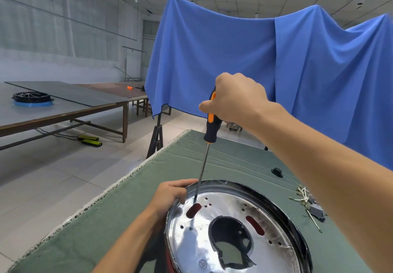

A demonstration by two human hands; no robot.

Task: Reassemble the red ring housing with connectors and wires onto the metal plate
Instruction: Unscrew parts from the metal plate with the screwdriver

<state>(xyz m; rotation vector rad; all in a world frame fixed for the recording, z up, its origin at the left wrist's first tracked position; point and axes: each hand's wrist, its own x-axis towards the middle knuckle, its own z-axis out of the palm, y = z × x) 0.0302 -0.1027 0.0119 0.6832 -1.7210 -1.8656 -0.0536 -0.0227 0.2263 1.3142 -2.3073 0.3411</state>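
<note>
Screwing down into the shiny metal plate (pixel 212 240) on the green tabletop (pixel 119 215).

Right hand (pixel 236 98) wrapped tight round the screwdriver (pixel 209 132) handle, tip down at a small hole by a red slot (pixel 193 210). Left hand (pixel 170 196) holding the plate's rim, fingers (pixel 182 182) curled over the edge. Red ring housing (pixel 170 262) tucked under the plate, only peeking out. Plate probably hard, stiff, a bit heavy and slippery; best held by the rim, away from the jagged middle hole. Loose wires (pixel 304 196), a grey connector (pixel 316 211) and a small black part (pixel 277 172) lying apart on the right, under the right arm. Nothing blocking the screw spot.
</note>
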